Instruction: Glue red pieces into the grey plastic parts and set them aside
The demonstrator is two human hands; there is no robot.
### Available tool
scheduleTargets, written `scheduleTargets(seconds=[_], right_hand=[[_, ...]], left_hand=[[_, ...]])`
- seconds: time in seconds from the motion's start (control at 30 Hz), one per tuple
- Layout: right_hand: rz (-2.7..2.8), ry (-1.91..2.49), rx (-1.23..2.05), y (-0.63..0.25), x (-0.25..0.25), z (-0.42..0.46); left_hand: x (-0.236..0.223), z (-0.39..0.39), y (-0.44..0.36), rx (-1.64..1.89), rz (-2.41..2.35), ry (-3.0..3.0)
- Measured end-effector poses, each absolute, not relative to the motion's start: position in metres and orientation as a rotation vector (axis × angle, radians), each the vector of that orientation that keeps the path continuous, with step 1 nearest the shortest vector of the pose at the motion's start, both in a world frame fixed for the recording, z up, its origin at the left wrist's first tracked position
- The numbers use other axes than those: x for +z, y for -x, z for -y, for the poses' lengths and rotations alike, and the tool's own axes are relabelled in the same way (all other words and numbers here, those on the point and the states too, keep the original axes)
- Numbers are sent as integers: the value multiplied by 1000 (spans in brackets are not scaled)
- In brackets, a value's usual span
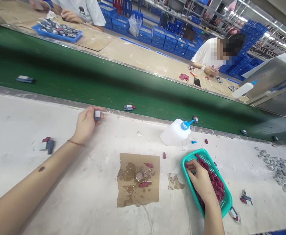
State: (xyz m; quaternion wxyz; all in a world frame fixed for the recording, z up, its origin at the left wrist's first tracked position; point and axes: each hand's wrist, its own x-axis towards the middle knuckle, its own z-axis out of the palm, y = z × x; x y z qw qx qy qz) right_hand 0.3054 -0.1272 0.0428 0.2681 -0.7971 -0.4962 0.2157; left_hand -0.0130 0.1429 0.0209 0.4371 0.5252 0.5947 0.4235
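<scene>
My left hand is closed on a small dark-grey and white plastic part, held at the near edge of the green conveyor belt. Within a green basket of small maroon pieces, my right hand has its fingers pinched together at the left side. A bit of maroon shows at its fingertips. Left of the basket lies a piece of cardboard, wet with a clear liquid, bearing a round metal cap and two maroon pieces.
A white squeeze bottle with a blue nozzle stands behind the basket. Grey pieces are heaped at right. A grey-and-maroon part lies beside my left forearm. Several parts sit on the belt. Two people work across it, near a blue tray.
</scene>
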Motion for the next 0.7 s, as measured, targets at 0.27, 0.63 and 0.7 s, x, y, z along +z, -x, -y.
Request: scheduleTargets(seconds=[0.27,0.63,0.7], right_hand=[[1030,2047,487,-303,50,133],[1775,1612,677,-216,54,97],[1927,1536,672,-203,44,91]], left_hand=[[18,-65,8,646,-1092,-1154],[13,-12,-2,567,-865,-944],[13,-7,-3,540,-850,-895]])
